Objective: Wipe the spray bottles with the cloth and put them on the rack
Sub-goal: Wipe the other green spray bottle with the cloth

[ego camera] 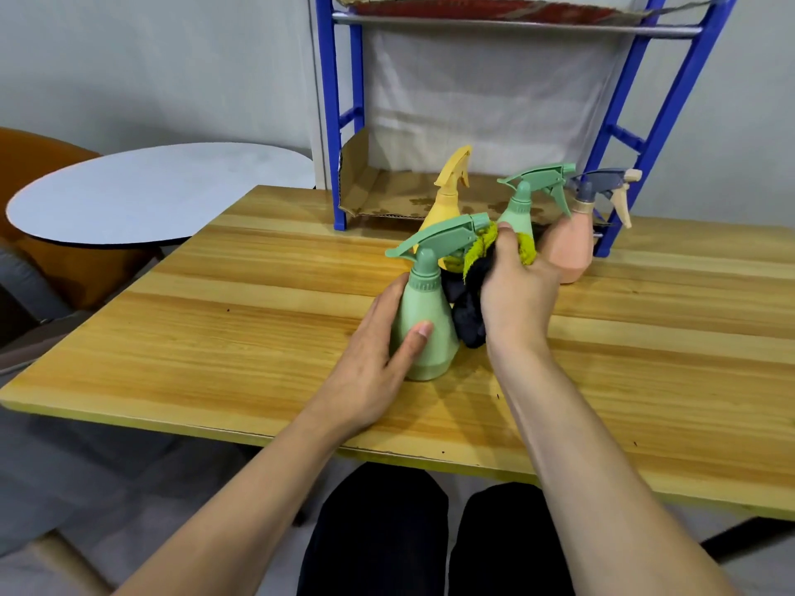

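Observation:
A pale green spray bottle (pixel 423 311) stands upright on the wooden table (pixel 215 329). My left hand (pixel 378 359) grips its body, thumb across the front. My right hand (pixel 516 290) holds a bunched black and yellow-green cloth (pixel 471 290) against the bottle's right side, near its nozzle. Behind stand a yellow bottle (pixel 449 195), a second green bottle (pixel 522 204) and a peach bottle with a grey head (pixel 572 247). The blue rack (pixel 340 122) rises at the table's far side, its lower shelf lined with cardboard (pixel 387 195).
A round white table (pixel 159 191) and an orange chair (pixel 38 152) stand to the left. The rack's right leg (pixel 636 135) slants down just behind the peach bottle. My dark-trousered legs show under the near table edge (pixel 430 458).

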Motion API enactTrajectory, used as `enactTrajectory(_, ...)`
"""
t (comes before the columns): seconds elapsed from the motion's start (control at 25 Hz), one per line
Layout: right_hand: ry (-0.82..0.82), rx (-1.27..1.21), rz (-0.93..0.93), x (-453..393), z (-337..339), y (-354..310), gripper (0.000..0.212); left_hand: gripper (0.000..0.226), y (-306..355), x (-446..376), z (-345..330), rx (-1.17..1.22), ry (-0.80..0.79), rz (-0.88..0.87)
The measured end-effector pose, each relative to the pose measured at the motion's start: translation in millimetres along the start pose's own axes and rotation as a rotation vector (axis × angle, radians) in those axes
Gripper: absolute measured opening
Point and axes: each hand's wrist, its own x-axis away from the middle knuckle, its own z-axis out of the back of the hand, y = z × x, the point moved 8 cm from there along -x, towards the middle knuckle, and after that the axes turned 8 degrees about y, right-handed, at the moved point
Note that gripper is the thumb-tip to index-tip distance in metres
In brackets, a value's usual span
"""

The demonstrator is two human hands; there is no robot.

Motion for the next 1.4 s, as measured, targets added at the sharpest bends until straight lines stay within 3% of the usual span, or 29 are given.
enactTrajectory(0.2, 0.012, 0.330, 0.297, -6.0, 20.0, -8.7, 0.047, 0.060, 1.6, 0.1, -3.4, 0.000, -0.011, 0.003)
enactTrajectory(0.32, 0.015, 0.473, 0.370, -7.9, 42.4, -0.8, 0.042, 0.064, -3.0, 0.0, -2.1, 0.005, -0.002, 0.031)
enactTrajectory(0.48, -0.178, 0.637, 0.316, 13.8, 57.5, 33.6, 0.042, 0.063, -4.7, -1.8, 5.8, -0.026, 0.132, 0.041)
enactTrajectory(0.6, -0.251, 0.919, 0.511, 41.3, 55.2, 53.6, 0.046, 0.070, 1.6, -2.4, 16.0, -0.025, 0.146, 0.113)
enactTrajectory(0.72, -0.248, 0.831, 0.500, 43.3, 58.3, 51.1, 0.044, 0.063, 14.3, -19.4, 42.8, 0.075, 0.149, 0.114)
enactTrajectory(0.84, -0.241, 0.474, 0.318, 34.7, 59.1, 37.7, 0.037, 0.044, 24.7, -31.6, 45.8, 0.097, 0.063, 0.079)
enactTrajectory(1.08, -0.433, 0.129, 0.178, 42.9, 2.8, 18.1, 0.041, 0.024, 25.4, -30.2, 34.7, 0.140, 0.077, 0.012)
enactTrajectory(1.2, -0.425, 0.202, 0.149, 36.9, 8.0, 32.5, 0.033, 0.034, 23.1, -28.8, 36.5, 0.125, 0.110, 0.007)
enactTrajectory(1.32, -0.440, 0.469, 0.236, 34.3, 13.3, 29.4, 0.025, 0.043, 25.6, -27.6, 35.8, 0.100, 0.115, 0.005)
enactTrajectory(1.4, -0.471, 0.410, 0.261, 33.9, 1.1, 13.6, 0.029, 0.043, 27.0, -25.6, 36.4, 0.097, 0.110, 0.005)
